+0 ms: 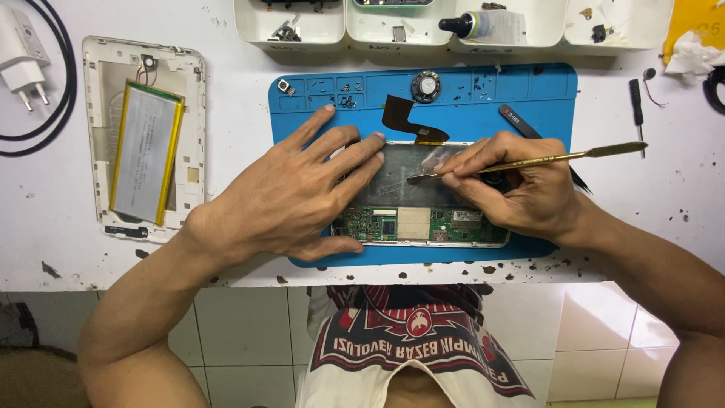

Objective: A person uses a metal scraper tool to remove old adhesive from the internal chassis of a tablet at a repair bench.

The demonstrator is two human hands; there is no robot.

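Here the opened tablet (423, 215) lies flat on a blue work mat (544, 91), its long lower edge close to the mat's front rim, which itself sits near the chipped front edge of the white bench (45, 234). The left hand (291, 196) presses down on the tablet's left half, fingers spread flat and closed on nothing, fingertips reaching the upper edge. The right hand (521, 189) pinches a slim brass-coloured metal spudger (529, 160) like a pen; its flat tip rests on the glossy grey inner surface near the tablet's middle, while the other flattened end juts out past the mat's right edge. Along the tablet's lower strip run green circuit boards with a pale square shield between them. A dark flex ribbon (408, 117) curls up from the tablet's top edge onto the mat, near a small round speaker (427, 85). Open mat shows mainly above the hands and at the right; to the left of the mat lies a white plastic back shell (192, 113) holding a flat silver battery (145, 151) with yellow edges. White trays (302, 38) line the far edge, one with a dark-capped bottle (483, 26). A white charger plug (23, 72) and black cable lie at the far left.
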